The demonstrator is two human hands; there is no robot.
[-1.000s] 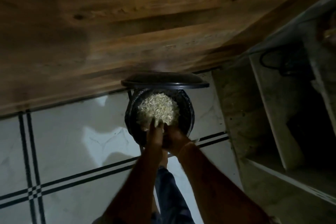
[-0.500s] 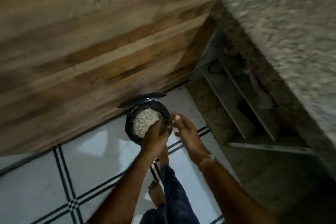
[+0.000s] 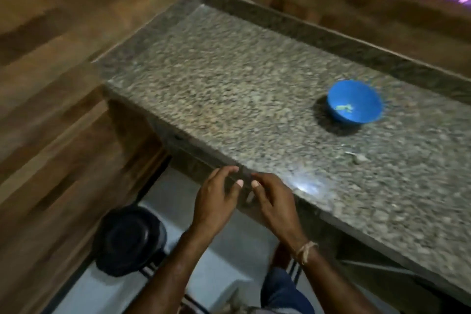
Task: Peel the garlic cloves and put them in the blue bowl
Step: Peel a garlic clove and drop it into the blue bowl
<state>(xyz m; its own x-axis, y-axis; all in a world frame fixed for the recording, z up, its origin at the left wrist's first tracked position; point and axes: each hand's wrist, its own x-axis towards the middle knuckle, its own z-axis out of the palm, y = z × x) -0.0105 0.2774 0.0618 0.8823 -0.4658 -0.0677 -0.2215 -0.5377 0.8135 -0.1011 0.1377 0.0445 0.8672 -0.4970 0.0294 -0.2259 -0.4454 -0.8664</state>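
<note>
The blue bowl point(image 3: 354, 102) stands on the granite counter point(image 3: 229, 79) at the right, with a few pale garlic pieces inside. A small scrap of garlic skin point(image 3: 356, 157) lies on the counter nearer to me. My left hand point(image 3: 216, 199) and my right hand point(image 3: 275, 201) hover side by side at the counter's front edge. Their fingers are loosely curled and nothing shows in them. A cord bracelet is on my right wrist.
A black bin point(image 3: 130, 239) with its lid closed stands on the white tiled floor point(image 3: 224, 275) at lower left, beside the wooden wall point(image 3: 51, 84). Shelves show under the counter at the right. My leg in jeans point(image 3: 283, 293) is below.
My view has risen from the open bin of garlic skins on the floor to the counter. Both hands have left the bin and come up to the counter edge. The bin's lid is now closed.
</note>
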